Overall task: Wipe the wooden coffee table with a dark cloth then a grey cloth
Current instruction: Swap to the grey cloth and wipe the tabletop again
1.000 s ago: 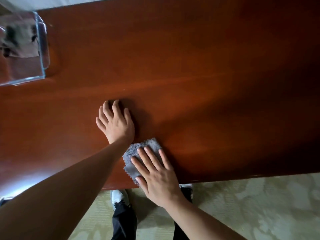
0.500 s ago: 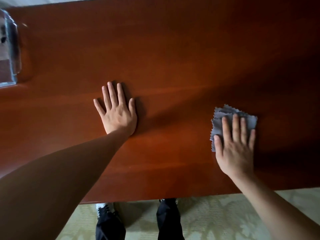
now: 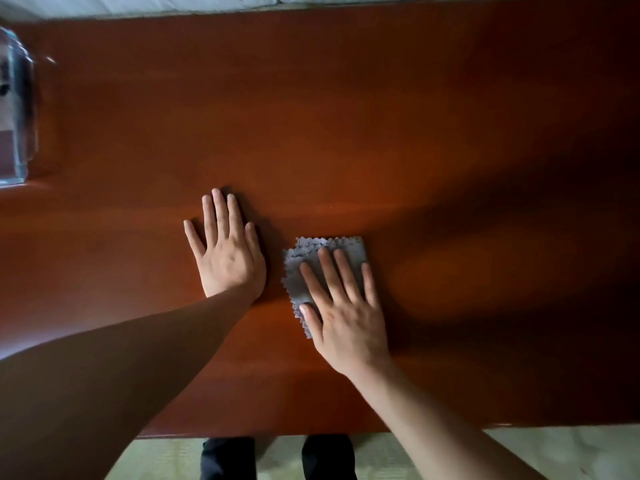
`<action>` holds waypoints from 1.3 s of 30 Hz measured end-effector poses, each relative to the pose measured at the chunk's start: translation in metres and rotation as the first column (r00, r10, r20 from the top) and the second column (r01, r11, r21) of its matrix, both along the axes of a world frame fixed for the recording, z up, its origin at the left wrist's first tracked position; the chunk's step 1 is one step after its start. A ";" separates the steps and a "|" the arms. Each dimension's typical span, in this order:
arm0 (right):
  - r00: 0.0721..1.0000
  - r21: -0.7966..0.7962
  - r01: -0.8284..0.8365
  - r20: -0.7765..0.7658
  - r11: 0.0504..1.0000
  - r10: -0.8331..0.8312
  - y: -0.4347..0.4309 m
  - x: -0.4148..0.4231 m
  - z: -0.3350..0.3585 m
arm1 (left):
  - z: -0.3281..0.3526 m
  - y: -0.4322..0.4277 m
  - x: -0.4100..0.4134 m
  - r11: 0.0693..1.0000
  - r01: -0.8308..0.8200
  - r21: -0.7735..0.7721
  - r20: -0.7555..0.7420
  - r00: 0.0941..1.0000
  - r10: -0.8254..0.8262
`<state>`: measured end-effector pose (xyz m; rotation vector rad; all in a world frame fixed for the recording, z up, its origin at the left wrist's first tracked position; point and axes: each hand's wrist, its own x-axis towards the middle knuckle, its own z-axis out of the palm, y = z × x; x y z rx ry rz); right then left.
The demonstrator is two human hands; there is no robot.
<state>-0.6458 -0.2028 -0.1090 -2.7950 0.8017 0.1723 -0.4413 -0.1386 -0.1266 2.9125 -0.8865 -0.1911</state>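
Observation:
A glossy reddish-brown wooden coffee table [image 3: 381,140] fills most of the head view. A small grey cloth [image 3: 304,268] with zigzag edges lies flat on it near the middle. My right hand [image 3: 343,306] presses down on the cloth, fingers spread, covering its lower right part. My left hand [image 3: 227,251] rests flat on the bare wood just left of the cloth, fingers apart, holding nothing. No dark cloth can be made out clearly.
A clear glass container [image 3: 15,119] stands at the table's left edge, its contents blurred. The table's near edge runs along the bottom, with pale patterned carpet [image 3: 554,452] and my dark trouser legs [image 3: 277,459] below it. A pale surface lies beyond the far edge.
My right hand slid the grey cloth out to the right, then back left beside my left hand. My left hand stayed planted on the wood.

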 end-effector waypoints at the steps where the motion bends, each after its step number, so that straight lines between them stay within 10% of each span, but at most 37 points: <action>1: 1.000 -0.014 -0.005 0.011 1.000 0.005 -0.011 -0.004 -0.002 | 0.000 0.000 0.000 1.000 -0.001 0.006 0.005 1.000 0.001; 12: 0.880 -0.149 0.452 -0.089 0.880 -0.467 -0.095 -0.014 -0.005 | 0.002 -0.001 -0.002 0.999 0.003 0.038 0.025 1.000 -0.004; 24: 0.988 -0.044 -0.154 -0.024 0.987 0.153 -0.064 0.111 -0.001 | 0.020 -0.001 0.071 0.952 -0.079 -0.295 -0.077 0.995 0.059; 33: 0.851 -0.121 0.492 -0.142 0.862 -0.506 -0.177 -0.008 0.000 | 0.009 -0.159 0.149 0.988 0.055 -0.143 -0.075 0.995 -0.067; 39: 0.830 -0.118 0.525 -0.150 0.843 -0.538 -0.151 0.033 -0.003 | 0.001 -0.162 0.145 0.989 0.021 -0.149 -0.017 1.000 -0.024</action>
